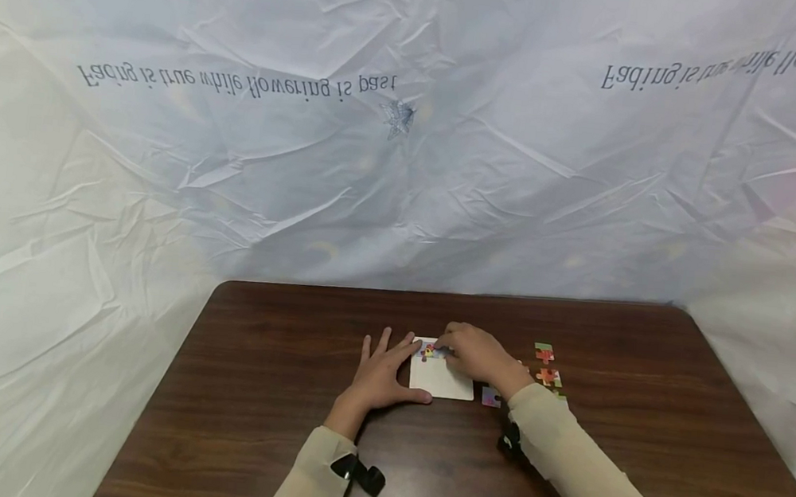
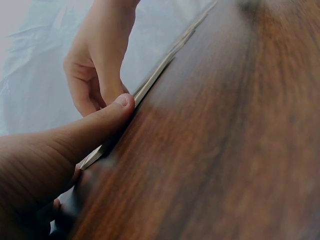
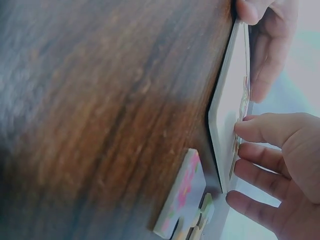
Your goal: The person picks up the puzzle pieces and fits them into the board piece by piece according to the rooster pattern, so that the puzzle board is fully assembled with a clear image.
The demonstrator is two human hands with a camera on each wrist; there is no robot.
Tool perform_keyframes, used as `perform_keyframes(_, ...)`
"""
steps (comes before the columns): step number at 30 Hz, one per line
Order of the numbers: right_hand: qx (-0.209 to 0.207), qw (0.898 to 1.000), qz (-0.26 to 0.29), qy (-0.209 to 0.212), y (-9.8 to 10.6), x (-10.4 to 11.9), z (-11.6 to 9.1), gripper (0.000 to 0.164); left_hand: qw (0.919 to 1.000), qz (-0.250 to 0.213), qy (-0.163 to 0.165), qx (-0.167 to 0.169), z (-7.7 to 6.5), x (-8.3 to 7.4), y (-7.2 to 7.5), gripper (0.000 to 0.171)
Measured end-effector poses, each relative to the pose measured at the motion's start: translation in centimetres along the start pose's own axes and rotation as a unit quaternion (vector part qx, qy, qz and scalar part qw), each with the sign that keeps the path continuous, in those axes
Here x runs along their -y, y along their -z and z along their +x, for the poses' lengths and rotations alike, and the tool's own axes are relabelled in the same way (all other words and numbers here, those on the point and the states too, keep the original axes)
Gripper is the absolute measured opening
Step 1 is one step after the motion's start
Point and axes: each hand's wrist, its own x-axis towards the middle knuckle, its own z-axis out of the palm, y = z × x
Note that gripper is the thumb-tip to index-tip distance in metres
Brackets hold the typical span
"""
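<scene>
A white square puzzle board [image 1: 441, 382] lies on the table, with colourful puzzle pieces [image 1: 429, 351] along its far edge. My left hand [image 1: 380, 379] spreads its fingers at the board's left side; its thumb touches the near edge, and the index fingertip reaches the far left corner. My right hand [image 1: 477, 354] bends over the far right part of the board. Its thumb and index finger pinch a puzzle piece low at the board's surface, mostly hidden by the fingers. In the right wrist view, the other fingers of the right hand [image 3: 295, 160] extend beside the board [image 3: 228, 110].
Right of the board lie loose puzzle pieces: a purple one [image 1: 491, 397] near my right wrist, a green-and-red one [image 1: 544, 352] and an orange one [image 1: 549, 377]. Others are partly behind the right sleeve [image 1: 567, 433]. A printed cloth [image 1: 404, 185] hangs behind the brown table [image 1: 269, 396].
</scene>
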Motion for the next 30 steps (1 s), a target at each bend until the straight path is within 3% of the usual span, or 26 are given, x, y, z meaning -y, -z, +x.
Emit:
perform_keyframes(16, 0.003, 0.999, 0.045, -0.013, 0.1, -0.4, -0.2, 0.029, 1.0000, 0.002, -0.006, 0.002, 0.0, -0.1, 0.0, 0.097)
perform_keyframes(30, -0.035, 0.998, 0.043, 0.000, 1.4, -1.8, -1.5, 0.026, 1.0000, 0.004, 0.000, -0.006, 0.1, 0.0, -0.1, 0.098)
